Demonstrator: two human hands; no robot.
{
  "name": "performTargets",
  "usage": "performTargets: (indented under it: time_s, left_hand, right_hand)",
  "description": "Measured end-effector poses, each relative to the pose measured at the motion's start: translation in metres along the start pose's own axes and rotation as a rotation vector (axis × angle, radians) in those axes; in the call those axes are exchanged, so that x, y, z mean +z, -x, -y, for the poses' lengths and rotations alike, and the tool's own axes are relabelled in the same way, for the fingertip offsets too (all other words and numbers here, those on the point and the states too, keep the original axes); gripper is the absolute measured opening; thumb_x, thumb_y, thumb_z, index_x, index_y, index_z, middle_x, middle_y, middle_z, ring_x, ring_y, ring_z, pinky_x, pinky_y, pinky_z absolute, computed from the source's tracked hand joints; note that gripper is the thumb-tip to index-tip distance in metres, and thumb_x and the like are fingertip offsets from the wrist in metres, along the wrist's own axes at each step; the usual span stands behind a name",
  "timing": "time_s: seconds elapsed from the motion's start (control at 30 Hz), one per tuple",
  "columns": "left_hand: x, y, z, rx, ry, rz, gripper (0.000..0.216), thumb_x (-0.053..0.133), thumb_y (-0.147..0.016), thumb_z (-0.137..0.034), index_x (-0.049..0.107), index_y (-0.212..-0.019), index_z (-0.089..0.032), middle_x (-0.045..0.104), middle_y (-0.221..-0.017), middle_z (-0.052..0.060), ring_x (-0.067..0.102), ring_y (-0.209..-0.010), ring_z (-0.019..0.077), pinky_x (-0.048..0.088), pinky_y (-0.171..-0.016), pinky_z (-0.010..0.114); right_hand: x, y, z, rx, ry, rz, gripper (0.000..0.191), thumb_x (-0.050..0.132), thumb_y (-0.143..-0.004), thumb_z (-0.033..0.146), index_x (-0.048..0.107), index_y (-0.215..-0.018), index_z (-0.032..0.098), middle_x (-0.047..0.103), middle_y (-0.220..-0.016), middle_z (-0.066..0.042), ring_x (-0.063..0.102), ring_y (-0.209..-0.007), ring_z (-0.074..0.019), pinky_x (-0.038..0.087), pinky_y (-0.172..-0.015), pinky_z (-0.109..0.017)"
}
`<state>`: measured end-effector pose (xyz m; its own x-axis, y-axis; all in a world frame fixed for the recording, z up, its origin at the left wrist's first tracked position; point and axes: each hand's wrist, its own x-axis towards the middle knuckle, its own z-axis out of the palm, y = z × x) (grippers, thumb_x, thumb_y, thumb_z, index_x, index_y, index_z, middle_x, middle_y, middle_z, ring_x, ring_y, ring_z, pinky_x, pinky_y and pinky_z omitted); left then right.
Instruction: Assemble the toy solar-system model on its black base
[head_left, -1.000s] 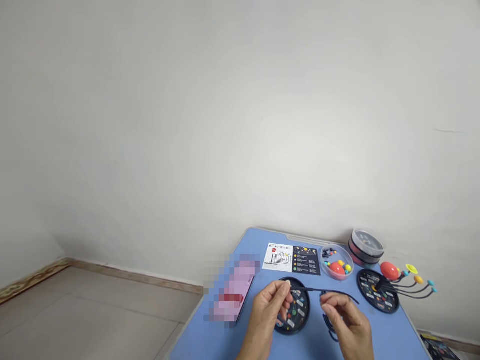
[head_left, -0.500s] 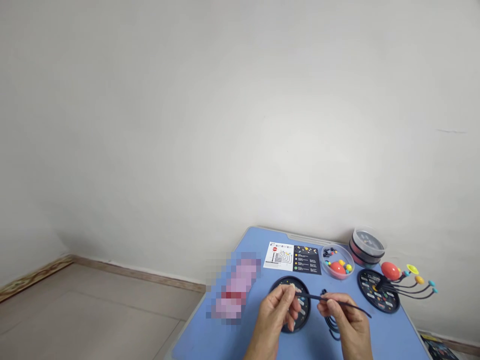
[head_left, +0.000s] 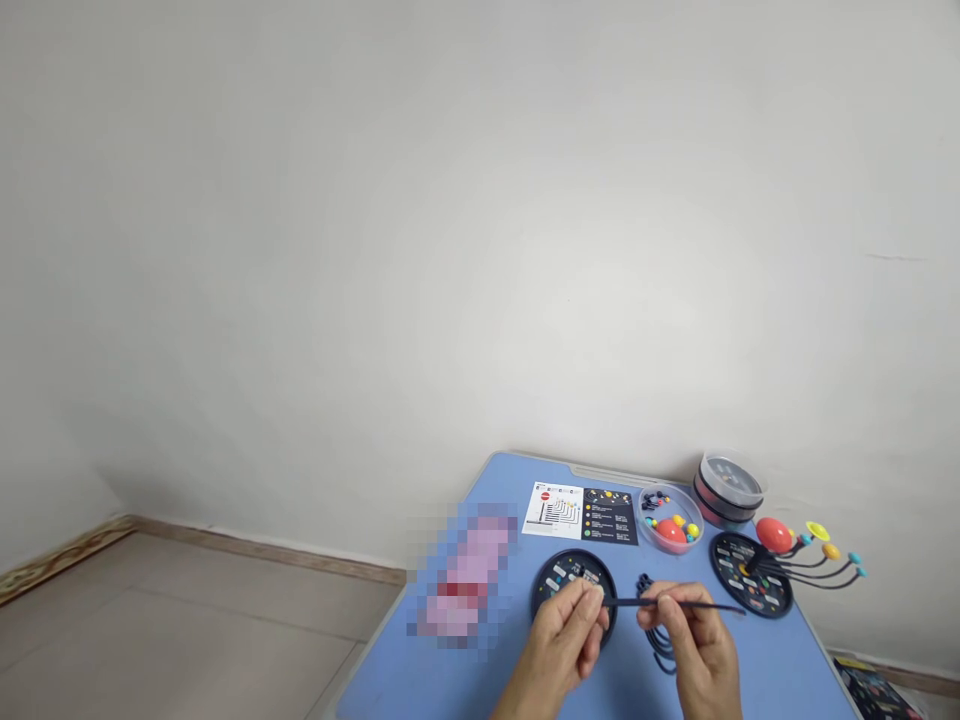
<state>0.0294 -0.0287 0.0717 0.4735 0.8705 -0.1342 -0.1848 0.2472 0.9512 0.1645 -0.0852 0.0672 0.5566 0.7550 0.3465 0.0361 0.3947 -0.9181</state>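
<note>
My left hand point(head_left: 568, 632) pinches one end of a thin black rod point(head_left: 630, 602). Farther along the same rod my right hand point(head_left: 699, 640) grips it, and its slightly bent free end sticks out to the right. Behind my left hand lies a round black base point(head_left: 556, 577) with printed labels, partly covered by the fingers. Several curved black rods point(head_left: 660, 650) rest on the table, partly hidden behind my right hand.
On the blue table point(head_left: 465, 685) are an instruction sheet point(head_left: 555, 510), a clear bowl point(head_left: 670, 518) of coloured balls, stacked round containers point(head_left: 729, 490) and an assembled planet model point(head_left: 752, 575). A pixelated pink object point(head_left: 480, 560) lies left.
The rod, held in both hands, has gone from sloping down rightward to nearly level. My left hand has shifted slightly right and down; the whole view has moved slightly.
</note>
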Motion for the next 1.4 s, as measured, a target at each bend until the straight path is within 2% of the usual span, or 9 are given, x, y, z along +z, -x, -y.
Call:
performTargets:
  time_s: [0.1,0.23,0.4,0.5,0.67,0.97,1.23,1.33,1.4]
  left_hand:
    - [0.0,0.004,-0.005,0.055,-0.047,0.025,0.061,0.062,-0.069,-0.079,0.056,-0.068,-0.019,0.039,-0.046,-0.008,0.027,-0.044,0.0075,0.018,-0.045,0.02]
    - [0.002,0.008,-0.011,0.053,-0.066,0.056,0.059,0.059,-0.073,-0.078,0.06,-0.076,-0.019,0.048,-0.05,-0.006,0.03,-0.045,0.008,0.019,-0.046,0.02]
    - [0.007,0.005,-0.007,0.049,0.015,0.027,0.054,0.075,-0.063,-0.069,0.055,-0.066,-0.019,0.049,-0.043,-0.007,0.028,-0.038,0.0052,0.016,-0.041,0.018]
    - [0.01,0.003,-0.004,0.012,0.09,0.027,0.052,0.077,-0.064,-0.065,0.056,-0.067,-0.018,0.056,-0.045,-0.004,0.033,-0.035,0.0044,0.015,-0.037,0.016]
    - [0.014,0.004,-0.003,0.054,0.11,0.082,0.048,0.077,-0.067,-0.061,0.062,-0.069,-0.016,0.067,-0.053,0.003,0.047,-0.034,0.0074,0.024,-0.031,0.017]
    - [0.023,0.009,-0.007,0.173,0.07,0.051,0.046,0.074,-0.073,-0.06,0.063,-0.067,-0.016,0.066,-0.052,0.004,0.054,-0.036,0.0102,0.033,-0.033,0.018]
    - [0.025,0.008,-0.009,0.098,0.115,0.113,0.046,0.076,-0.07,-0.059,0.062,-0.067,-0.016,0.065,-0.049,0.003,0.05,-0.033,0.0084,0.03,-0.032,0.017]
    - [0.017,0.009,-0.011,0.057,0.14,0.105,0.045,0.077,-0.068,-0.059,0.061,-0.065,-0.017,0.065,-0.047,0.003,0.049,-0.032,0.0087,0.027,-0.031,0.017]
    - [0.007,0.01,-0.014,0.046,0.145,0.038,0.044,0.079,-0.064,-0.058,0.061,-0.064,-0.017,0.064,-0.046,0.002,0.048,-0.031,0.0087,0.024,-0.03,0.017]
  right_hand:
    - [-0.003,-0.002,0.001,-0.024,0.009,0.009,0.027,0.067,-0.084,0.046,0.066,-0.075,0.021,0.069,-0.076,-0.003,0.064,-0.063,-0.0154,0.055,-0.062,-0.027]
    - [-0.004,-0.001,0.003,-0.053,0.01,0.037,0.026,0.068,-0.084,0.045,0.066,-0.075,0.021,0.068,-0.075,-0.003,0.063,-0.062,-0.0153,0.055,-0.061,-0.026]
    - [-0.003,0.002,0.001,-0.03,0.0,0.027,0.027,0.071,-0.081,0.046,0.068,-0.076,0.02,0.071,-0.077,-0.005,0.065,-0.061,-0.0166,0.057,-0.061,-0.029]
    - [-0.004,0.003,0.0,-0.012,-0.005,0.024,0.027,0.074,-0.078,0.047,0.07,-0.077,0.02,0.072,-0.077,-0.006,0.066,-0.062,-0.0182,0.058,-0.061,-0.03]
    - [-0.006,0.004,0.001,-0.004,-0.06,0.027,0.023,0.074,-0.078,0.045,0.07,-0.077,0.022,0.071,-0.08,-0.004,0.065,-0.063,-0.0161,0.057,-0.062,-0.028]
    - [-0.007,0.001,0.002,0.063,-0.186,-0.014,0.027,0.073,-0.079,0.046,0.066,-0.077,0.021,0.069,-0.081,-0.004,0.067,-0.066,-0.0169,0.058,-0.064,-0.029]
    - [-0.004,0.007,0.002,0.075,-0.19,0.007,0.025,0.075,-0.078,0.047,0.068,-0.077,0.023,0.069,-0.08,-0.002,0.065,-0.064,-0.0147,0.055,-0.064,-0.026]
    - [-0.018,0.002,0.007,0.025,-0.124,-0.035,0.027,0.075,-0.077,0.048,0.068,-0.075,0.022,0.069,-0.078,-0.003,0.064,-0.063,-0.0159,0.054,-0.061,-0.027]
    - [-0.039,-0.011,0.017,-0.017,-0.076,-0.147,0.027,0.078,-0.073,0.046,0.067,-0.073,0.022,0.07,-0.074,-0.004,0.065,-0.063,-0.0173,0.054,-0.06,-0.028]
